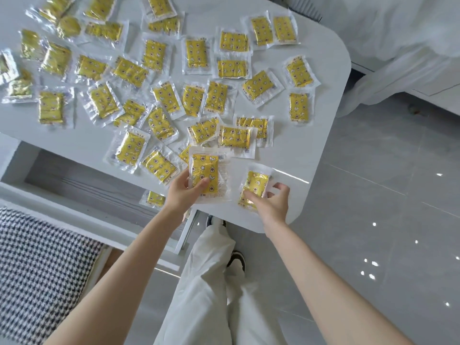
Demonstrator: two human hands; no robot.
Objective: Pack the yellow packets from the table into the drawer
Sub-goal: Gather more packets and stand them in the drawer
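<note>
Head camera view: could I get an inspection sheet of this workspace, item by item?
Surface: white table, glossy, with a rounded corner.
Job's things: dozens of yellow packets scattered on it; drawer open below, a single packet apparently inside.
Clutter: nothing seen.
Hands: left hand holds a lifted packet; right hand grips an edge packet near the table's corner.
Cables: nothing seen.
Surroundings: houndstooth fabric, tiled floor, white bedding.
</note>
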